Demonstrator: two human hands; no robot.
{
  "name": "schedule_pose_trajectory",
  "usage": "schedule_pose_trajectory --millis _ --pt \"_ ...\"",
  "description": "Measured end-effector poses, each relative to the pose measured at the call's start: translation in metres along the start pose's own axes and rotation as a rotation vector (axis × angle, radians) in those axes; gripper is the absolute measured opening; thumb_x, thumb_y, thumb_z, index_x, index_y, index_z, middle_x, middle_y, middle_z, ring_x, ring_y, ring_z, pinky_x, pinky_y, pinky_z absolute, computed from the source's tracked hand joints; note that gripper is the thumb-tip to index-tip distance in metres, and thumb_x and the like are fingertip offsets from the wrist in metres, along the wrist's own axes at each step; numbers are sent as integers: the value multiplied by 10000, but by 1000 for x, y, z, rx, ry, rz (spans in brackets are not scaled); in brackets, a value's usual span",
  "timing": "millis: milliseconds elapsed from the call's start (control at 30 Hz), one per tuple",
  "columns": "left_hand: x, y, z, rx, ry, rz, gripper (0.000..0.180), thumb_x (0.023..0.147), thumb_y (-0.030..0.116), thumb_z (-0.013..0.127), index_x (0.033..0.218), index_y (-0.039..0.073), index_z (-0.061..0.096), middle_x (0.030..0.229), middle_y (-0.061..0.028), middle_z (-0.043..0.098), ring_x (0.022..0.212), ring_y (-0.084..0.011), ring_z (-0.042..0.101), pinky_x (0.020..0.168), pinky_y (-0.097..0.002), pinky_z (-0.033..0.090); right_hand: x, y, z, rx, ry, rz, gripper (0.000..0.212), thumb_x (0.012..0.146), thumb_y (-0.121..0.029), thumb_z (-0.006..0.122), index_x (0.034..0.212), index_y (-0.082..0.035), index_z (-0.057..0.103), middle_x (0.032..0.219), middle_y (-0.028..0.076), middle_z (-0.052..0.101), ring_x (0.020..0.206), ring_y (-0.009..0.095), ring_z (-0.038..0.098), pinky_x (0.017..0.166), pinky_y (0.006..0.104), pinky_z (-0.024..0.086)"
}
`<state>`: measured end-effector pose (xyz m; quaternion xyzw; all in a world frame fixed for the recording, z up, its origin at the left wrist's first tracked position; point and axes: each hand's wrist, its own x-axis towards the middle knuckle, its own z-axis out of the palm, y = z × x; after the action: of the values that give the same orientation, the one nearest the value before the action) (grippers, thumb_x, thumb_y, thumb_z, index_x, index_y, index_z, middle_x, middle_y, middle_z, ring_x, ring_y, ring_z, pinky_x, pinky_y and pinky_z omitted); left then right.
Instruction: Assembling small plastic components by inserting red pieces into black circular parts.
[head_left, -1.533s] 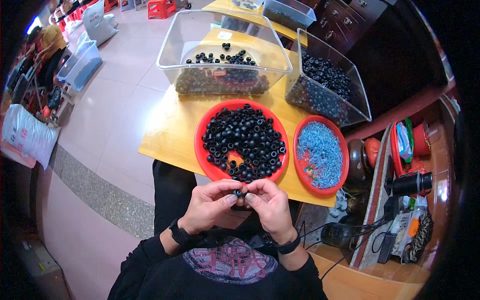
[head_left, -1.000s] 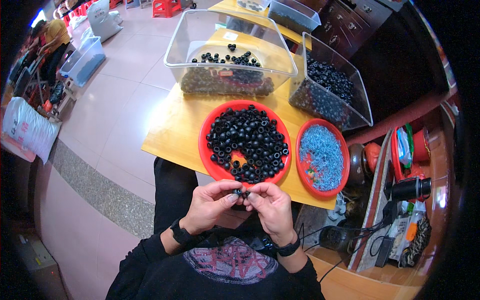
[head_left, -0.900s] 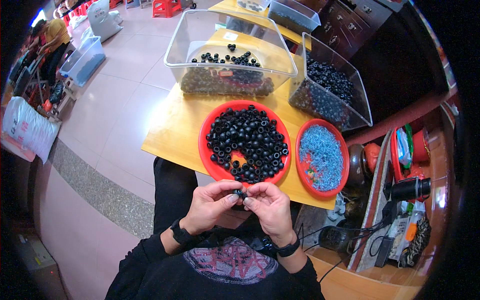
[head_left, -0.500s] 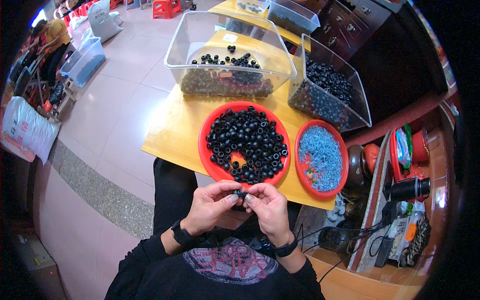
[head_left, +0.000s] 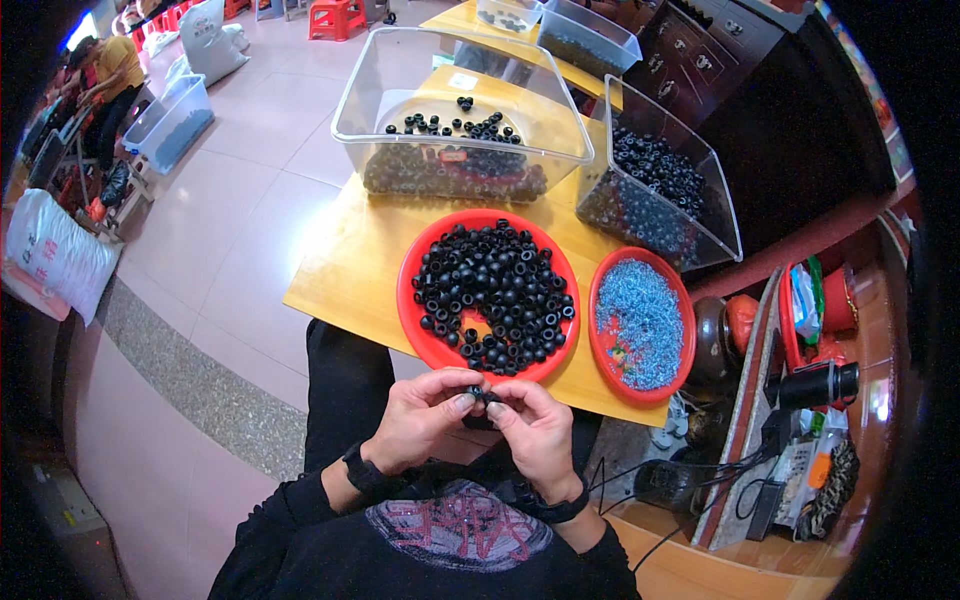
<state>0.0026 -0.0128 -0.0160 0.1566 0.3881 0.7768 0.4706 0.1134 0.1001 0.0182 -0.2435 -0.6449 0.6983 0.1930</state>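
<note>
Close in front of my body, my left hand [head_left: 412, 425] and my right hand [head_left: 541, 437] meet fingertip to fingertip. Each is closed in a pinch on small black round pieces [head_left: 477, 394], partly covered by the fingers and thumbs; how they fit together cannot be made out. Just beyond the fingers sits a round red plate [head_left: 411, 325], heaped with hollow black ball-shaped pieces [head_left: 490, 265]. To its right, a smaller red plate [head_left: 646, 396] holds many tiny clear-blue pieces [head_left: 643, 318].
Two clear plastic bins [head_left: 350, 135] [head_left: 728, 215] with more black pieces stand on the yellow table [head_left: 330, 265] behind the plates. Cables [head_left: 715, 462] and a shelf of odds and ends lie at right. Far left, a person [head_left: 118, 70] sits near white sacks [head_left: 60, 255].
My right fingertips have shifted slightly down and toward the left against the black pieces. Both hands stay together in the same place, and the view has tilted a little.
</note>
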Motion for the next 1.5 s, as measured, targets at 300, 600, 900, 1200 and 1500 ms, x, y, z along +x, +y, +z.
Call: schedule_pose_trajectory --millis 300,600,900,1200,1500 --pt "1 -3 -3 -45 -62 -32 227 864 -8 545 1088 -40 564 1036 -111 601 893 -171 590 761 -286 495 0 -7 -3 -47 0 12 169 861 -12 560 1016 38 610 873 42 615 749 86 593 662 210 487" --pt "0 -2 -4 -43 -29 -17 209 863 4 559 1066 -45 556 959 -115 619 812 -167 603 740 -283 500 2 -15 1 -25 -4 139 151 858 3 544 995 40 596 844 43 627 753 85 603 676 215 500" --pt "-2 -1 -8 -78 -39 -60 261 857 0 566 1112 -51 540 951 -117 615 819 -170 600 750 -280 497 4 -23 -2 -68 -28 116 123 837 18 560 952 44 593 848 40 626 750 82 602 660 207 499" --pt "-3 -4 -9 -44 -37 -13 230 865 21 572 1092 1 546 938 -33 596 800 -89 581 733 -229 495 10 -23 0 -408 -14 -144 106 747 24 606 852 11 605 765 104 612 658 158 610 581 257 476" --pt "-5 3 0 410 -25 239 211 850 -11 554 1060 -31 546 958 -50 574 830 -114 566 752 -233 465 10 -32 9 -701 -26 -411 116 724 40 585 837 14 583 742 159 591 671 308 606 603 357 492"
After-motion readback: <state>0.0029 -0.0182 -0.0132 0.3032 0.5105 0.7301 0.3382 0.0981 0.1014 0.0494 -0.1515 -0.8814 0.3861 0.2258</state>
